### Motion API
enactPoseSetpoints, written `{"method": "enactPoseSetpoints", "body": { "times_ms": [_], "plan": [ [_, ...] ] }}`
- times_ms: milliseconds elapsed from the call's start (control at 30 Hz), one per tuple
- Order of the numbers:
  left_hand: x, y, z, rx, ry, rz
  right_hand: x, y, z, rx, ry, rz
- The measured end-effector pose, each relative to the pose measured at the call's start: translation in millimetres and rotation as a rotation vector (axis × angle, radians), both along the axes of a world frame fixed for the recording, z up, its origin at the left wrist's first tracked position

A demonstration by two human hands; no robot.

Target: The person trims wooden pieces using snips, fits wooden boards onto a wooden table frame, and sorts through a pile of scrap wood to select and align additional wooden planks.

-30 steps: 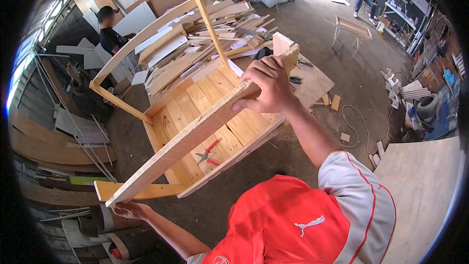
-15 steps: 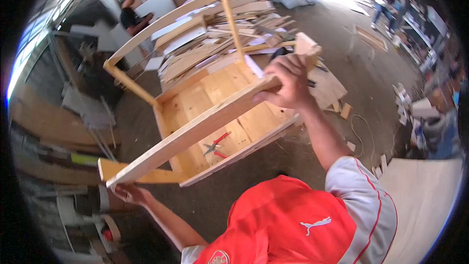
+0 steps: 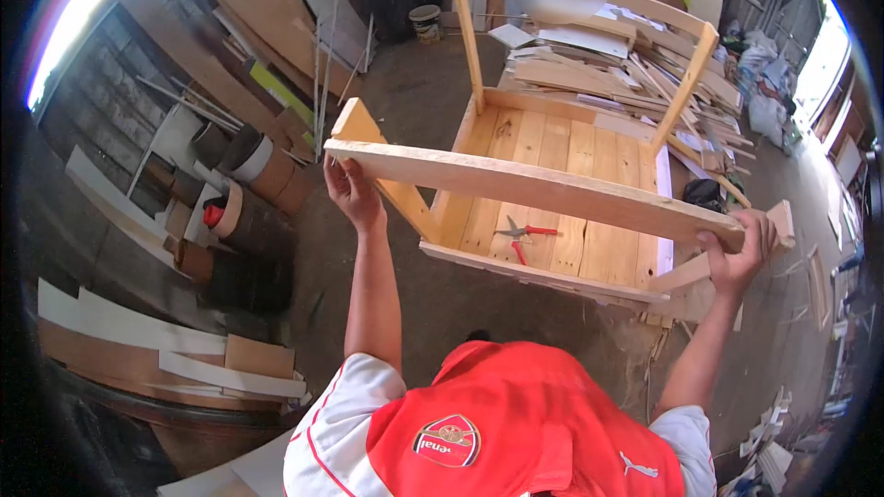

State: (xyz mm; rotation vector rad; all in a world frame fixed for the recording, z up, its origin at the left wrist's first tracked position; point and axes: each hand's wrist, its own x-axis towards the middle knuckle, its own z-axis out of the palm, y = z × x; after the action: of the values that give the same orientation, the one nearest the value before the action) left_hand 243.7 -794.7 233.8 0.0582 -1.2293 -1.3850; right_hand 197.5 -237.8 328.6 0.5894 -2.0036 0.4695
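A long wooden board spans the near side of a wooden frame, on top of its slanting near legs. At the board's left end, my left hand is closed, fingers and thumb at its end and underside. My right hand wraps round the board near its right end, beside the right leg piece. Slatted planks form the frame's floor, and two far legs joined by a crossbar rise from it. On the planks lies a red-handled hand tool with grey jaws, its handles spread.
Behind the frame is a heap of wood offcuts. Boards and sheets lean at the left, near a white bucket and drum-like containers. Curved panels lie at lower left. Someone stands at the back, partly blurred.
My view has turned left, so the frame appears farther right. The board now runs more nearly level across the view. Both hands still hold its ends.
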Motion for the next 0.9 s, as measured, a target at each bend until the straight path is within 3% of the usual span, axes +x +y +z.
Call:
{"method": "enactPoseSetpoints", "body": {
  "times_ms": [500, 567, 633, 700, 767, 900],
  "plan": [
    [6, -15, 6, 0.026, -0.068, -0.037, -6, 6, -1, 0.026, 0.009, -0.028],
    [11, -15, 15, -0.126, -0.171, 0.014, -11, 5, -15, -0.169, -0.087, 0.095],
    [7, -5, 23, -0.017, -0.118, -0.065, -7, 3, -20, -0.264, -0.159, 0.105],
    [3, -38, -2, -0.092, -0.177, -0.037, -4, 3, 1, -0.005, 0.027, -0.023],
    [-4, -48, -13, -0.096, -0.137, 0.009, -3, 5, 2, -0.005, 0.037, -0.044],
    [-6, -24, 17, -0.033, -0.254, 0.152, -1, 8, 8, -0.025, -0.002, -0.054]
  ]
}}
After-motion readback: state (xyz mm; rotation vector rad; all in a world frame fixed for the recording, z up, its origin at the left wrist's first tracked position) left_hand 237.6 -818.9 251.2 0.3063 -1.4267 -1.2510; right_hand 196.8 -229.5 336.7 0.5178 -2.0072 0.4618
